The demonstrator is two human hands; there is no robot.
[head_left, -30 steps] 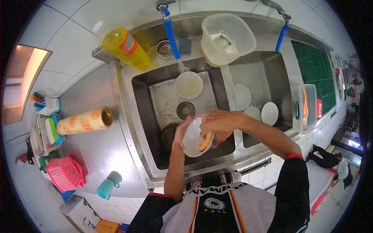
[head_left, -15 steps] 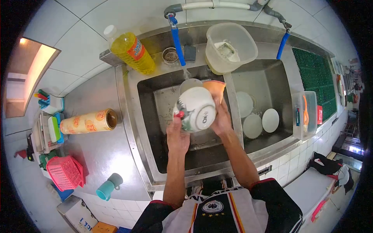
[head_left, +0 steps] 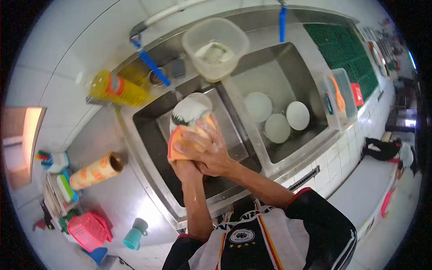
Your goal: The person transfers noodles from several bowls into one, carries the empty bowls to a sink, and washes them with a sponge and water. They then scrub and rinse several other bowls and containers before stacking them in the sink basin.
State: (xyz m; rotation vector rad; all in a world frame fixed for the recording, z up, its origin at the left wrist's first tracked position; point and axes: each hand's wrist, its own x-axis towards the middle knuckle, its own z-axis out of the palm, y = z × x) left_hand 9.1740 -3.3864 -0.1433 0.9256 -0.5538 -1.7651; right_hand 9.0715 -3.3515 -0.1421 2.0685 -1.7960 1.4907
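Observation:
Over the left sink basin (head_left: 243, 148), a white bowl (head_left: 191, 110) with a dark green pattern is tilted in my hands. My right hand (head_left: 211, 153) is closed on an orange-yellow sponge (head_left: 184, 146) and presses it against the near side of the bowl. My left hand (head_left: 185, 170) grips the bowl from the left and below, its fingers mostly hidden behind the sponge and right hand. Just beyond the bowl a rounded whitish piece of dishware (head_left: 200, 98) shows, partly covered. The blue tap hose (head_left: 153, 67) ends close above it.
Several white dishes (head_left: 278, 128) lie in water in the right basin. A plastic tub (head_left: 216, 58) stands on the rear ledge beside a yellow liquid bottle (head_left: 119, 87). On the left counter are a patterned roll (head_left: 96, 171), pink baskets (head_left: 90, 230) and a turquoise mug (head_left: 133, 236).
My right hand has brought the sponge from the bowl's far right side across to its near side, over my left hand. The bowl has turned, and the view has swung to the right.

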